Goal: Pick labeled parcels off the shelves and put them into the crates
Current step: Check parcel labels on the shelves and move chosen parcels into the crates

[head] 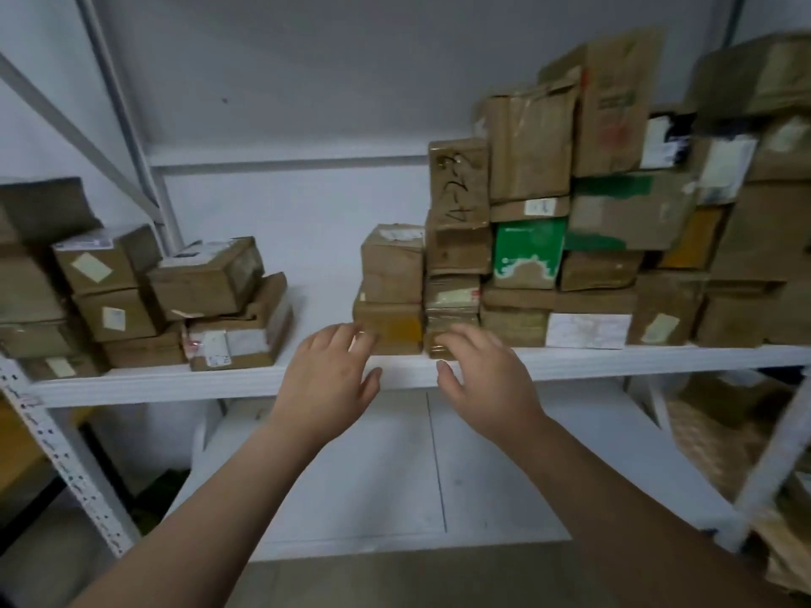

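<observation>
hands both released, fingers spread. left hand point(333, 366) reaches toward the yellow-patched parcel point(390, 329), right hand point(482, 370) toward the narrow taped parcel point(441, 321) beside it. both parcels sit centre frame at the front of the shelf point(175, 381), straight beyond the fingertips; contact unclear.

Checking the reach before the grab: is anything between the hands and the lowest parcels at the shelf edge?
Nothing visible. The left hand and right hand hover open right before the two lowest parcels; other parcels sit stacked on top of them, though.
</observation>
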